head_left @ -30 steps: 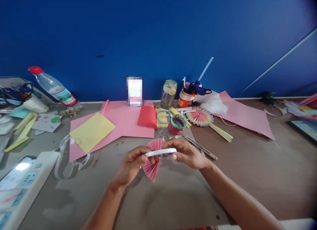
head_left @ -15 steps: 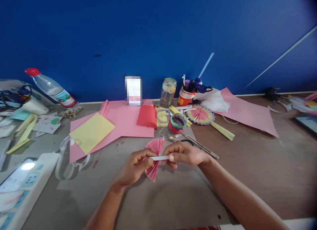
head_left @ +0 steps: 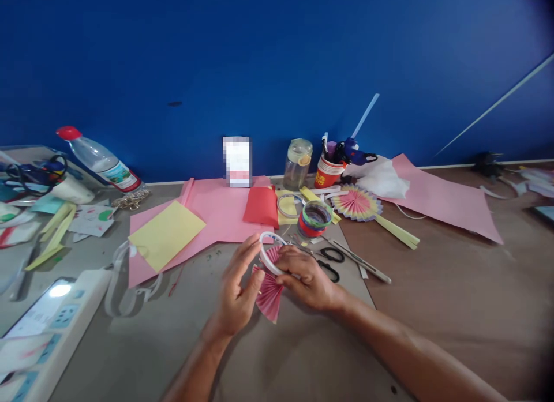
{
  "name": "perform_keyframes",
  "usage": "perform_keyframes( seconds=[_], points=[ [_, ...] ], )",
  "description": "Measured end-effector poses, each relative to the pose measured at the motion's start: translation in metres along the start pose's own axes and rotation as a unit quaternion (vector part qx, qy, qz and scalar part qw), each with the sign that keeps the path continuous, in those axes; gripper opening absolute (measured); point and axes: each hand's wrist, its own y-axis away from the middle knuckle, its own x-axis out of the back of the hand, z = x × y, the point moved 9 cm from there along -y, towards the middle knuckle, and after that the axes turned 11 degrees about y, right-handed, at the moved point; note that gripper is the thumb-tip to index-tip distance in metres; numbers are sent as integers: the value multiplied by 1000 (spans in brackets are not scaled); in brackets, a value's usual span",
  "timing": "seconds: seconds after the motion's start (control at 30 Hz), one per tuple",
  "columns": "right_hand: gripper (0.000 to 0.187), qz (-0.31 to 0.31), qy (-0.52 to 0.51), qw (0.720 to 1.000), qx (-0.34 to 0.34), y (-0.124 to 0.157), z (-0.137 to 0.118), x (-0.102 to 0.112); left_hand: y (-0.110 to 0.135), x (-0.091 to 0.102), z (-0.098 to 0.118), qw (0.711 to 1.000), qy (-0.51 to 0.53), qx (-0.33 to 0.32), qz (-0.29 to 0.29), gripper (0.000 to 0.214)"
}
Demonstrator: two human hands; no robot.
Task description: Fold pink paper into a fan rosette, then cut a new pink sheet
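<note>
In the head view, my right hand [head_left: 309, 281] is closed on a white roll of tape [head_left: 265, 260], gripping its right side and holding it tilted on edge. A pink pleated paper fan [head_left: 269, 301], bow-tie shaped, lies just under the roll, partly covered by it and by my right fingers. My left hand [head_left: 238, 295] is open, thumb and fingers apart, at the left of the roll and fan. Its fingertips are close to the roll's rim; I cannot tell whether they touch. Behind my right hand lie black-handled scissors [head_left: 332, 255].
A metal-coloured cutter [head_left: 363, 262] lies right of the scissors. Stacked tape rolls [head_left: 315, 218], a pleated rosette [head_left: 357, 203], a glass jar [head_left: 298, 165] and a red cup of tools [head_left: 329, 172] stand behind. Yellow paper [head_left: 168, 236] lies on pink sheets [head_left: 216, 209]; a power strip [head_left: 82, 310] is at left.
The white tape roll, held edge-on between both hands before, is now tilted with its ring opening showing. My left fingers have opened away from it, while my right hand has moved in over the fan.
</note>
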Motion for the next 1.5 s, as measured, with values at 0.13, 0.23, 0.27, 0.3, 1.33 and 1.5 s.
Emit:
perform_keyframes(
  seconds=[0.13, 0.23, 0.27, 0.3, 1.33, 1.5],
  points=[
    [15, 33, 25, 999, -1, 6, 4, -4, 1, 0, 2, 998, -46, -28, 13, 45],
    [15, 52, 40, 998, -10, 7, 4, -5, 2, -1, 3, 997, -61, -50, 23, 39],
    [15, 55, 45, 997, -13, 7, 4, -5, 2, -2, 3, 996, -62, -55, 26, 36],
    [15, 56, 50, 997, -15, 7, 4, -6, 2, -2, 3, 996, -63, -57, 29, 34],
    [33, 158, 162, 974, -21, 15, -12, 34, 0, -3, -33, 973, 146, 174, 33, 25],
    [26, 87, 26, 990, -105, 9, 10, 34, -7, -9, -5, 999, -16, 13, -45, 23]
  ],
)
